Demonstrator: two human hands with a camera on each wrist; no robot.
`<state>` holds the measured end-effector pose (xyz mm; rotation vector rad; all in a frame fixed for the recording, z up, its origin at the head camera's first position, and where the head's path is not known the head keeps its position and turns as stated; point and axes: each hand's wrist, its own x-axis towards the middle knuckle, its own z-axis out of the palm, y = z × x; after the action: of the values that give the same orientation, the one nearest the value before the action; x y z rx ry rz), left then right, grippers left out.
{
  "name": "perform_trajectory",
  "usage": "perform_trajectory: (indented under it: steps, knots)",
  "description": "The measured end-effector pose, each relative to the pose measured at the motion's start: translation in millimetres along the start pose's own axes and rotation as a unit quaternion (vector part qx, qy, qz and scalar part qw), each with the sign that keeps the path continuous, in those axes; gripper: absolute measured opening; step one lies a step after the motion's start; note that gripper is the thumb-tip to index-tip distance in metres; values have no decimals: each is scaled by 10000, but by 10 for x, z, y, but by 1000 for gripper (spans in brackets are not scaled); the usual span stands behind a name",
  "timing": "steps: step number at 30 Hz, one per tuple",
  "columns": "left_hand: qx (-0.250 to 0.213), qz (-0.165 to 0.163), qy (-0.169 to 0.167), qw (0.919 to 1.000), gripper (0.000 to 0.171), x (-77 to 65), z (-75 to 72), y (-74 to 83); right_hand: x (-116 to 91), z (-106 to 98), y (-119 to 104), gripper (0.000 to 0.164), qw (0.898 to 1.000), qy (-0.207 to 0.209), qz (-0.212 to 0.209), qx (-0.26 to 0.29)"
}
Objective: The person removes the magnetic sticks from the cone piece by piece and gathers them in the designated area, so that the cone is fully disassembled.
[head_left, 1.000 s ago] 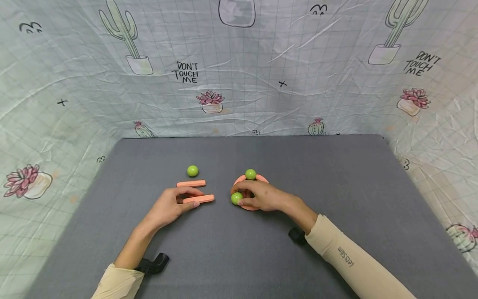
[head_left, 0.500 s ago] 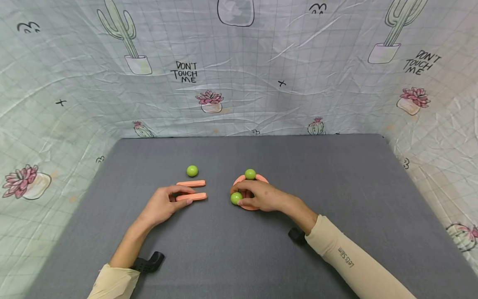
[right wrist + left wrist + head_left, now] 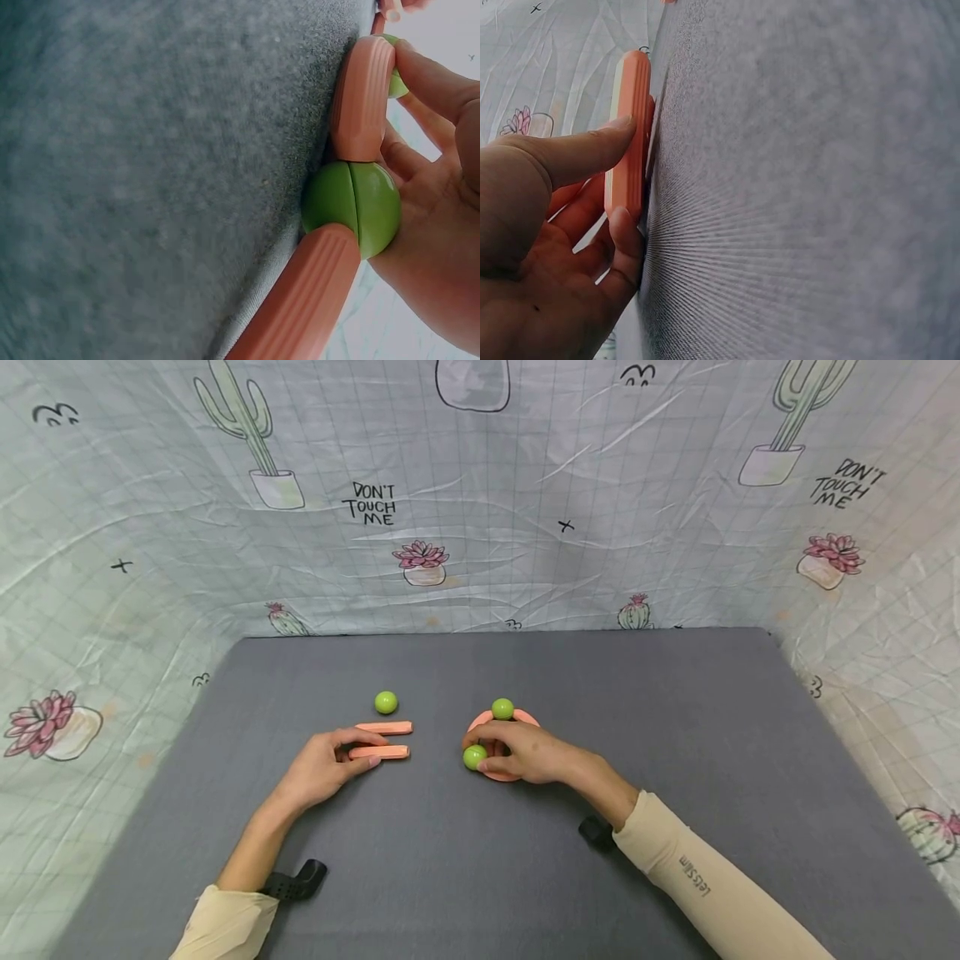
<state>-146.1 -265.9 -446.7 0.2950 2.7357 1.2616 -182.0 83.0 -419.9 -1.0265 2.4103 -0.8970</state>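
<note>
My left hand point(image 3: 318, 768) pinches a ridged orange bar point(image 3: 379, 752) between thumb and fingers, low at the tabletop. A second orange bar point(image 3: 390, 727) lies just beyond, roughly parallel and partly behind the fingers. Past it sits a loose green ball point(image 3: 386, 702). My right hand point(image 3: 532, 753) holds a ring of curved orange pieces point(image 3: 527, 717) at its left side, thumb and fingers around a green ball point(image 3: 474, 757). Another green ball point(image 3: 502, 708) is on the ring's far side. In the right wrist view, a green ball point(image 3: 337, 206) joins two orange pieces point(image 3: 364, 101) below the palm.
The grey tabletop point(image 3: 675, 735) spreads around both hands. A printed cloth point(image 3: 480, 585) hangs behind it and along both sides. Black wrist straps point(image 3: 296, 882) are on the forearms.
My left hand has moved left and slightly away from me with the orange bar, bringing it closer to the other bar. My right hand and the ring stay put.
</note>
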Motion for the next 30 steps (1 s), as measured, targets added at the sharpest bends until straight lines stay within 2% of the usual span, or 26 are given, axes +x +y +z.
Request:
perform_trajectory:
  steps: [13,24,30]
  knots:
    - [301,-7,33,9995,22,15,-22,4,8,-10,7,29,9999,9,-126,36]
    - [286,82,25,9996,23,19,-29,11,15,-24,17,30,9993,-7,-139,342]
    - [196,234,133,9994,26,11,-22,31,2,-57,10,30,9983,214,-183,513]
